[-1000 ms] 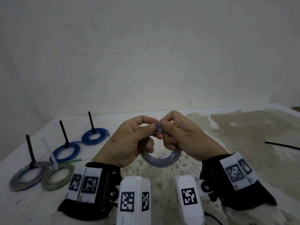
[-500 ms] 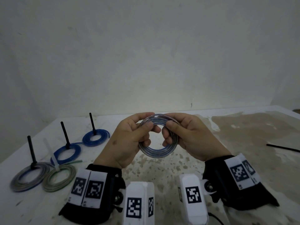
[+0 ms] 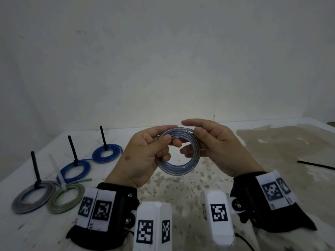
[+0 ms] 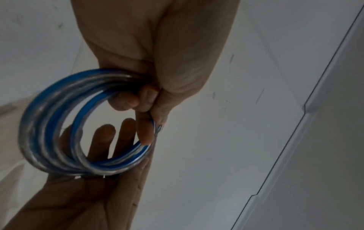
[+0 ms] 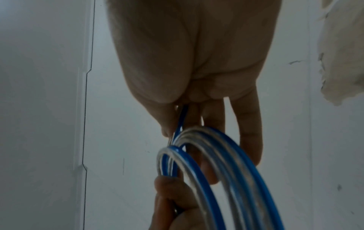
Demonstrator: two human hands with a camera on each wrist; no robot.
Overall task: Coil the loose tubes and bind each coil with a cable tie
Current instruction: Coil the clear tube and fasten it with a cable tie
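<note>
A coil of clear tube with a blue stripe [image 3: 178, 168] is held upright above the table, its opening facing me. My left hand [image 3: 163, 142] grips its left side, thumb in front and fingers curled through the ring. My right hand [image 3: 196, 134] pinches the upper right side with the thumb in front and fingers behind, while the index finger sticks out free above. In the left wrist view the coil [image 4: 49, 124] shows several turns under my left hand's fingers [image 4: 145, 99]. In the right wrist view a strand of the coil [image 5: 216, 155] runs between my right thumb and fingers [image 5: 250, 132].
Four bound coils lie on the white table [image 3: 272, 151] at the left: a grey one [image 3: 32, 198], a green one [image 3: 66, 200] and two blue ones [image 3: 75, 169] [image 3: 107, 153], their tie tails standing up. A loose black cable tie [image 3: 315, 164] lies at the far right. A wall stands behind.
The coil hung below both hands pinching its top; now it is turned up to face me, the hands have parted to its left and right, and the right index finger has lifted off.
</note>
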